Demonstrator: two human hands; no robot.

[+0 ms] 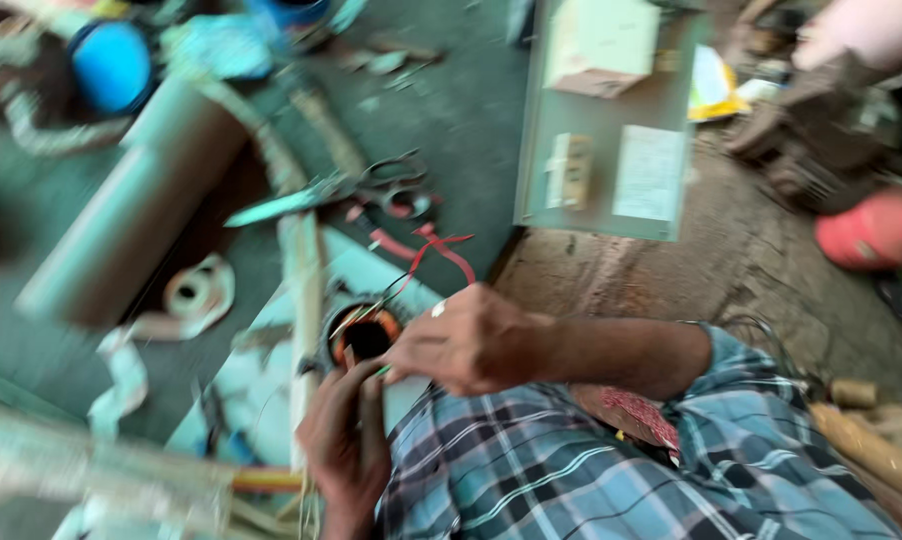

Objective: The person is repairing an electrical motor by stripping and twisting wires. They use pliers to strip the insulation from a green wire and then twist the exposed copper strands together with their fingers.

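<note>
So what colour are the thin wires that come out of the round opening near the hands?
Red wires, rising from the round opening; the head view shows them, though blurred.

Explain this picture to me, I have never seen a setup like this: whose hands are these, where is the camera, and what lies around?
One camera, worn on a person's head, looks down at their own bare hands; the picture is motion-blurred. The right hand and the left hand meet at a round metal part with copper-coloured windings, fingers on thin wires; the exact grip is unclear. Red wires trail away from it. Behind lie scissors, a grey tube and a roll of white tape.
</note>
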